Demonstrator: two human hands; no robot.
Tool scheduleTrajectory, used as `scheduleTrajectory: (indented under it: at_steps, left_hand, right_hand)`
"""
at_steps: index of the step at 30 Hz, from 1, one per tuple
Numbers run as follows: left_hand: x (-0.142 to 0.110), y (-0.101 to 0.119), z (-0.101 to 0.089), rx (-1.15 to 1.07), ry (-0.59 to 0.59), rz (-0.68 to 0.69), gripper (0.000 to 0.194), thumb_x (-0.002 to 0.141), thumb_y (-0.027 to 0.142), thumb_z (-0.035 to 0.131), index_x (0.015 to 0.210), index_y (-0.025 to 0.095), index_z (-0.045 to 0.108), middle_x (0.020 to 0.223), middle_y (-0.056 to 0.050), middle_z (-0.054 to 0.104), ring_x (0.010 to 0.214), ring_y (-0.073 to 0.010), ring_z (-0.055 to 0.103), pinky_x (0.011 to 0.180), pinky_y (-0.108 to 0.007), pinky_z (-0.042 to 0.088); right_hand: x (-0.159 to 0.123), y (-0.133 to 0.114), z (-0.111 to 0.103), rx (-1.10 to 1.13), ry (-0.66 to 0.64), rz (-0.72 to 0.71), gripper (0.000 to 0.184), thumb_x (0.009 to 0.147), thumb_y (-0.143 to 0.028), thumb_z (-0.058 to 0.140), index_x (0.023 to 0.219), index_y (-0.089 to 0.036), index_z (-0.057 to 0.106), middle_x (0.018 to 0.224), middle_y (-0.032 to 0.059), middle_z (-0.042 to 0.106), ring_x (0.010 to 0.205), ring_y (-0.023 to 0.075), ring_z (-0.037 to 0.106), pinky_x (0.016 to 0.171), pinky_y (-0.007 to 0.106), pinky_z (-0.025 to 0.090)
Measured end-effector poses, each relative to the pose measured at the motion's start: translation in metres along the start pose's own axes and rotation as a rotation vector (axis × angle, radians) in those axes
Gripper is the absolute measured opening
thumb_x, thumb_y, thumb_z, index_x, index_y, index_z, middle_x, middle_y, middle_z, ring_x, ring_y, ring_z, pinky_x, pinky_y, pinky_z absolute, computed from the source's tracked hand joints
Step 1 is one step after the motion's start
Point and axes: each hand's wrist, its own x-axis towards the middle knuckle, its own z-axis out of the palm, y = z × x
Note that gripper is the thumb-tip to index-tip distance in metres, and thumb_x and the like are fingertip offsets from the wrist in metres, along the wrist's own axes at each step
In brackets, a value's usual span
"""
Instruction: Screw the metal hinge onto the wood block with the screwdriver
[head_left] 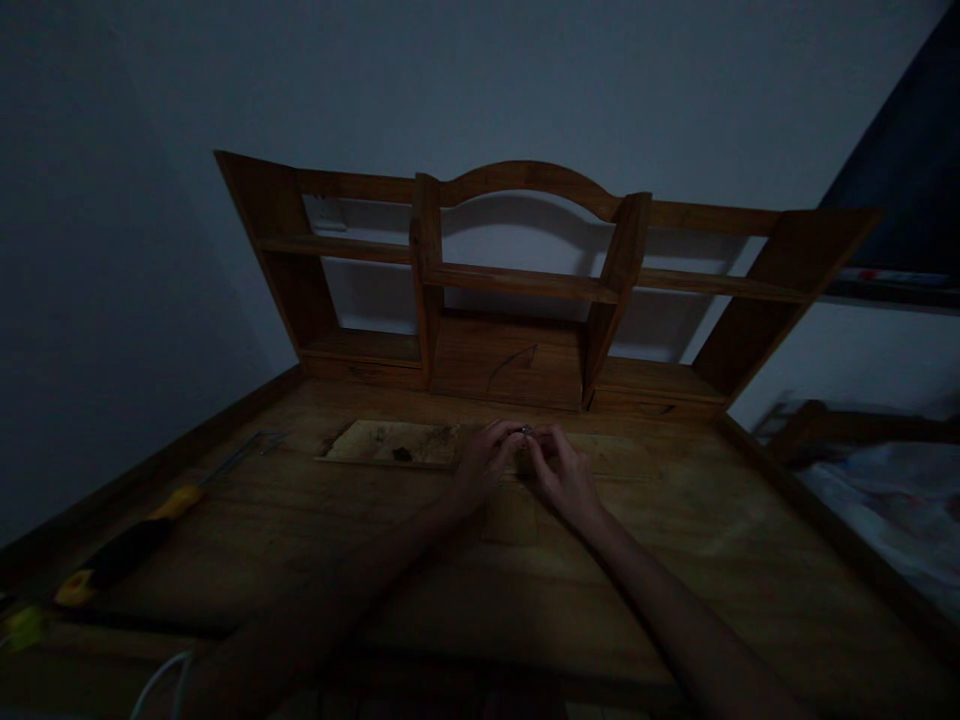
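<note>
My left hand (480,462) and my right hand (562,475) meet near the middle of the wooden desk. Their fingertips pinch a small, shiny, dark object (526,430) between them; it is too small and dim to name. Beneath the hands lies a long, pale wooden strip (375,440) with dark stains, partly hidden by them. A small square, wood-coloured piece (510,515) is just in front of the hands. Off to the left rests a screwdriver (131,545) with a black and yellow handle, its shaft pointing toward the back.
A wooden shelf unit (517,283) with several compartments stands along the back of the desk (720,570). Thin metal pieces (271,441) lie by the screwdriver's tip. A yellow-green item (24,627) is at the lower left, and a white cord (161,682) at the bottom. The light is dim.
</note>
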Motion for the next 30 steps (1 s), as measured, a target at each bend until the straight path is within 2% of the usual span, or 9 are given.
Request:
scheduleTrajectory:
  at_steps: [8, 15, 19, 24, 30]
  left_hand:
    - [0.002, -0.012, 0.003, -0.073, 0.046, -0.062, 0.019, 0.091, 0.032, 0.056, 0.105, 0.020, 0.061, 0.105, -0.004, 0.067, 0.100, -0.0178, 0.064, 0.090, -0.031, 0.051]
    - [0.002, -0.018, 0.003, -0.043, 0.038, -0.076, 0.016, 0.090, 0.031, 0.056, 0.098, 0.021, 0.065, 0.098, -0.003, 0.071, 0.092, -0.0181, 0.067, 0.085, -0.032, 0.054]
    - [0.002, -0.020, 0.003, -0.082, 0.048, -0.074, 0.016, 0.088, 0.030, 0.060, 0.096, 0.021, 0.069, 0.098, -0.002, 0.073, 0.091, -0.0181, 0.069, 0.085, -0.031, 0.054]
    - [0.002, -0.020, 0.003, -0.022, 0.058, -0.090, 0.014, 0.085, 0.031, 0.065, 0.092, 0.022, 0.073, 0.094, -0.001, 0.075, 0.087, -0.0192, 0.070, 0.083, -0.032, 0.056]
    - [0.001, -0.018, 0.004, -0.038, 0.040, -0.098, 0.015, 0.082, 0.031, 0.068, 0.095, 0.026, 0.075, 0.098, 0.001, 0.075, 0.091, -0.0208, 0.071, 0.087, -0.034, 0.056]
  right_hand:
    - [0.002, 0.000, -0.001, -0.006, 0.054, -0.009, 0.014, 0.094, -0.035, 0.049, 0.096, -0.023, 0.055, 0.089, 0.0023, 0.066, 0.079, 0.0166, 0.064, 0.073, 0.029, 0.050]
    - [0.004, -0.001, -0.003, -0.022, 0.116, 0.000, 0.011, 0.093, -0.033, 0.050, 0.092, -0.023, 0.054, 0.085, 0.0021, 0.067, 0.074, 0.0159, 0.065, 0.069, 0.027, 0.050]
    - [0.004, -0.001, -0.004, 0.004, 0.123, 0.006, 0.009, 0.092, -0.032, 0.051, 0.091, -0.023, 0.054, 0.085, 0.0011, 0.067, 0.075, 0.0152, 0.065, 0.070, 0.026, 0.050]
    - [0.005, 0.000, -0.005, -0.008, 0.123, 0.009, 0.013, 0.093, -0.035, 0.050, 0.092, -0.023, 0.056, 0.086, 0.0023, 0.067, 0.076, 0.0163, 0.065, 0.070, 0.028, 0.050]
    - [0.005, 0.000, -0.005, -0.002, 0.115, -0.021, 0.013, 0.093, -0.034, 0.051, 0.094, -0.023, 0.057, 0.088, 0.0021, 0.068, 0.078, 0.0163, 0.065, 0.073, 0.029, 0.050]
